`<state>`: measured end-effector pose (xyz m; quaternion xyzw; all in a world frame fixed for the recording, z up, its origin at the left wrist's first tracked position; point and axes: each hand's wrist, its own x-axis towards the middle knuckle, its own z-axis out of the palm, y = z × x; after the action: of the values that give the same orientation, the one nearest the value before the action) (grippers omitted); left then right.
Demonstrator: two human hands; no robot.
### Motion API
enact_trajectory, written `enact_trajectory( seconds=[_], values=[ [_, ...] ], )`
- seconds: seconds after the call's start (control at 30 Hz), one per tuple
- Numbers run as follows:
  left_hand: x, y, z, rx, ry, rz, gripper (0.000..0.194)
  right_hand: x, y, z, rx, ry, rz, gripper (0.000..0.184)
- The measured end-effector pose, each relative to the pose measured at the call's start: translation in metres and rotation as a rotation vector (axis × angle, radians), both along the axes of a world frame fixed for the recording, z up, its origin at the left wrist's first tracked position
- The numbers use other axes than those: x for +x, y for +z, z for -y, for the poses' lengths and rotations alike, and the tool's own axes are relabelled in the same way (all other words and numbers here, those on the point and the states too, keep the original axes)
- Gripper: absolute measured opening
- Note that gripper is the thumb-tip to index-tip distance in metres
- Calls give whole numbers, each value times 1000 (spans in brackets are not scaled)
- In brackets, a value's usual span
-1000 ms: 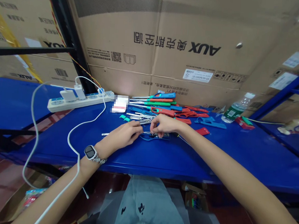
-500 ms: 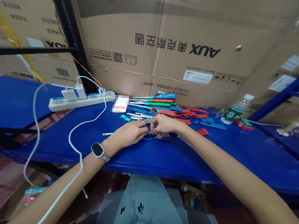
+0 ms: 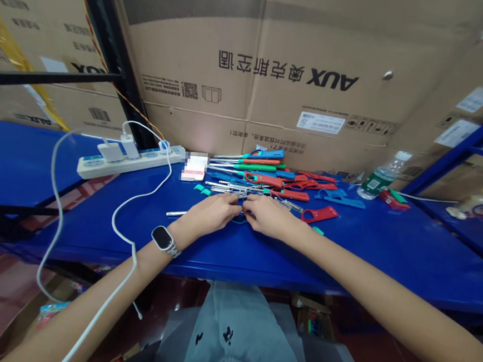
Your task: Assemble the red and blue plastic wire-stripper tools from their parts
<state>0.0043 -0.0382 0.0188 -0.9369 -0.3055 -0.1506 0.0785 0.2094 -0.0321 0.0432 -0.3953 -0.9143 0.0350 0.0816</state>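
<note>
On the blue tabletop point(image 3: 323, 254), my left hand point(image 3: 214, 211) is closed around a long-nosed gas lighter. The metal tube of this lighter point(image 3: 176, 214) sticks out to the left from under the hand. My right hand point(image 3: 270, 215) meets it from the other side, fingers bent and pinched at the lighter's body; the fingertips almost touch those of the left. A bit of blue casing shows beneath the fingers, the rest is covered. Just beyond lie metal tubes and clear fuel tanks point(image 3: 292, 205). A red handle shell point(image 3: 320, 214) rests right of my right hand.
Behind my hands is a pile of coloured lighters point(image 3: 263, 169), with blue shells point(image 3: 340, 197) to its right. A water bottle point(image 3: 381, 178) stands farther right. On the left are a power strip point(image 3: 132, 161) and a loose white cable point(image 3: 116, 224). A large carton point(image 3: 278, 39) backs the table.
My right hand has turned over and flattened, lowering its wrist toward me and covering the lighter's right end. The red shell and clear tanks behind it have come into view. My left hand stays nearly still.
</note>
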Motion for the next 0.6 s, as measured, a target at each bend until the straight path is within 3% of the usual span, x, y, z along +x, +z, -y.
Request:
enact_trajectory(
  seconds=[0.1, 0.37, 0.6],
  values=[
    [1, 1, -1, -9, -17, -16, 30, 1, -3, 0, -53, -30, -86, 11],
    [-2, -2, -3, -10, -21, 38, 30, -4, 11, -14, -531, -188, -214, 15],
    [-2, -4, -2, -41, 26, 47, 26, -5, 13, -11, -480, -164, -196, 11]
  ],
)
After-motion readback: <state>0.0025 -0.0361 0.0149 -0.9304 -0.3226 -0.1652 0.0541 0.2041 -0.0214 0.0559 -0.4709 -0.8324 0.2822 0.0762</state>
